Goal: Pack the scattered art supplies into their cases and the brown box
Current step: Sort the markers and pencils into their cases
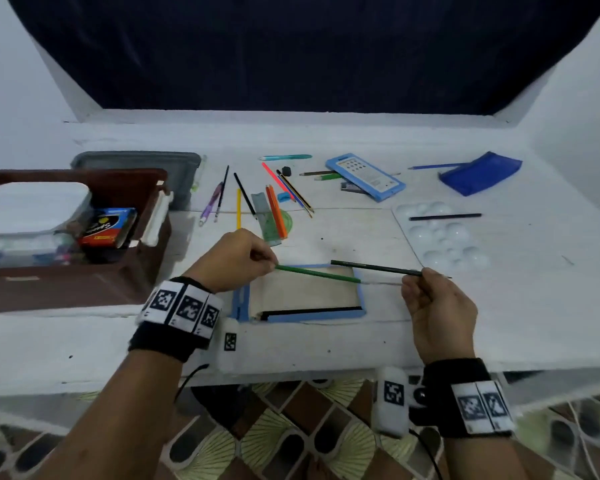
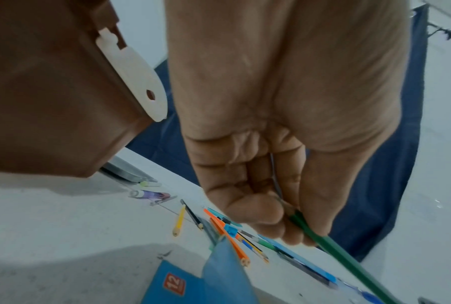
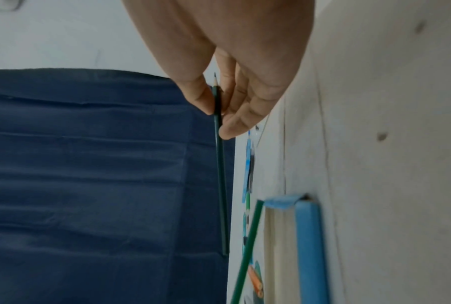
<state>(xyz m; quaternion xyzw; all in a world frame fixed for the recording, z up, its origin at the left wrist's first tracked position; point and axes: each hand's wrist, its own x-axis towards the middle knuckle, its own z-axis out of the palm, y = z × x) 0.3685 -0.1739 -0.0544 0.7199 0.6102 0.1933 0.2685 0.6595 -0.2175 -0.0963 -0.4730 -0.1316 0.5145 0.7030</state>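
Green pencils occupy both hands right now. The left hand (image 1: 234, 259) pinches the end of a light green pencil (image 1: 317, 274), whose far end reaches across the open blue-edged pencil case (image 1: 358, 296) lying at the near edge of the tabletop (image 1: 534, 306). The right hand (image 1: 437, 306) pinches a darker green pencil (image 1: 374, 267) near its sharpened tip and holds it level above the case's far rim. Both wrists hover over the near edge, knuckles up, fingers curled in around the shafts.

Packing looks only partly done. The brown box (image 1: 66, 285) at the left edge already holds a white container and a crayon pack (image 1: 106, 227), and its grey lid (image 1: 174, 164) lies behind it. The case shows just one dark pencil along its near side.

Plenty is left, to my eye: a scatter of pencils (image 1: 276, 211), pens and a green protractor across the middle, a light blue tin (image 1: 364, 176) and a dark blue pouch (image 1: 480, 173) toward the far right corner, and a white paint palette (image 1: 440, 233) with a black pencil lying across it near the right edge.
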